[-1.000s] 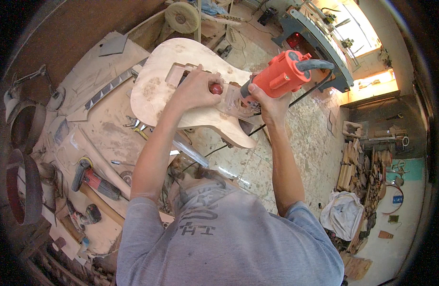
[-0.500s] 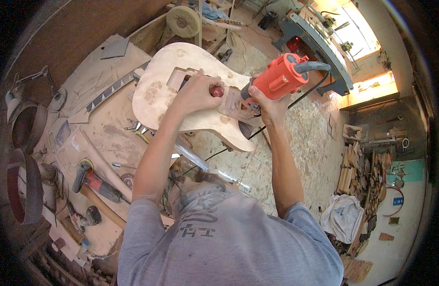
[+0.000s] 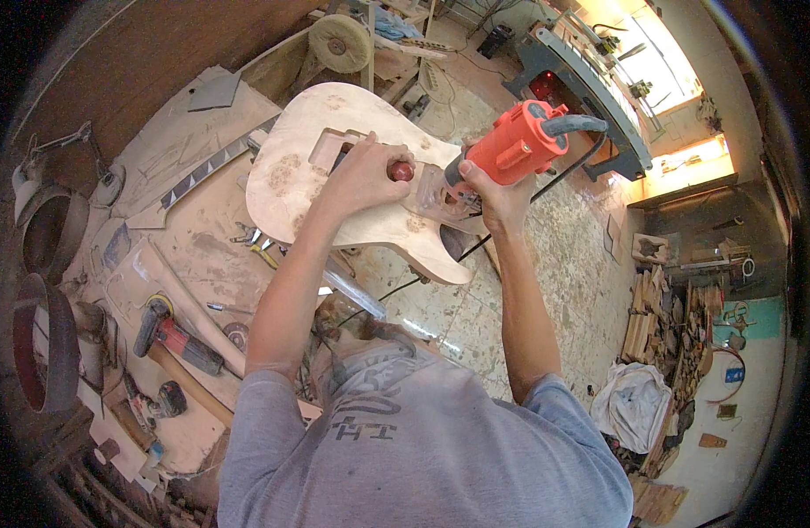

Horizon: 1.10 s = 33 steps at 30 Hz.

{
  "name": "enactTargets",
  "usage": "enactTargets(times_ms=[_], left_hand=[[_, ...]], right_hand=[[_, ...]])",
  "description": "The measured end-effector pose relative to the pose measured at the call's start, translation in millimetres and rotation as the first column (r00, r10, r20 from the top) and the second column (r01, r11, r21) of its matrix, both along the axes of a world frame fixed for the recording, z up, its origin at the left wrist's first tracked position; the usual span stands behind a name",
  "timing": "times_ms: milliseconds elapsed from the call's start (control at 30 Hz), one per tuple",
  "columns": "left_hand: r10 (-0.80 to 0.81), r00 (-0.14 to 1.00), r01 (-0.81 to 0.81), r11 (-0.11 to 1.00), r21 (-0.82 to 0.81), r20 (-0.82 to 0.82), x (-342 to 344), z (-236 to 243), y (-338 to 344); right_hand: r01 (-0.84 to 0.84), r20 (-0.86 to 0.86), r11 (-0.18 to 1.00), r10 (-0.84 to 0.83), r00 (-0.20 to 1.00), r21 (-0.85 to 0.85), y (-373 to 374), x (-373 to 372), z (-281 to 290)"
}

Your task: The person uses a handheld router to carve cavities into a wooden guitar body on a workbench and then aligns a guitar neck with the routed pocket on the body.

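A pale electric guitar body [image 3: 286, 198] with brownish burl patches and a cut cavity lies over the bench edge. My right hand [image 3: 500, 195] wraps round the lower part of an orange trim router [image 3: 516, 145], which stands tilted at the neck end of the body. Its clear base plate [image 3: 433, 195] rests on the wood. My left hand [image 3: 363, 180] lies over the body, with thumb and fingers closed round a dark red round knob [image 3: 401, 171] beside that base. The router's bit is hidden from this view.
A black cord [image 3: 568, 172] trails from the router past my right forearm. On the dusty bench at left lie an inlaid guitar neck [image 3: 189, 183], a red and black sander [image 3: 183, 341] and pliers [image 3: 262, 249]. Wood offcuts [image 3: 649, 319] are stacked at right.
The view has shifted very slightly, so the guitar body sits a little lower in the picture. Both hands keep their grips on the knob and router.
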<state>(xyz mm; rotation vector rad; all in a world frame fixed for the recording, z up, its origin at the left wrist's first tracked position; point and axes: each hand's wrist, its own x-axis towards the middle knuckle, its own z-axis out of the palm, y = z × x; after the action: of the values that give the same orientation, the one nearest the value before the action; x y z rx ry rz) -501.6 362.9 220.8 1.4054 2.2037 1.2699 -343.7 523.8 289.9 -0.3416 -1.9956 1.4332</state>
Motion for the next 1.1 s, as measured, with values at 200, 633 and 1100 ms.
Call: enactTargets(times_ms=[200,633,1100], left_hand=[[0.021,1.0,-0.021,0.999,0.042,-0.02,0,-7,3],[0.061,0.998,-0.062,0.992,0.111,0.008,4,-2,2],[0.134,0.991,-0.135,0.99,0.036,0.02,11,10,0]], right_hand=[[0.0,-0.006,1.0,0.0,1.0,0.022,3,-2,-1],[0.011,-0.016,0.999,-0.01,1.0,0.046,11,-7,-4],[0.019,-0.015,0.999,-0.019,1.0,0.045,16,-13,-3]])
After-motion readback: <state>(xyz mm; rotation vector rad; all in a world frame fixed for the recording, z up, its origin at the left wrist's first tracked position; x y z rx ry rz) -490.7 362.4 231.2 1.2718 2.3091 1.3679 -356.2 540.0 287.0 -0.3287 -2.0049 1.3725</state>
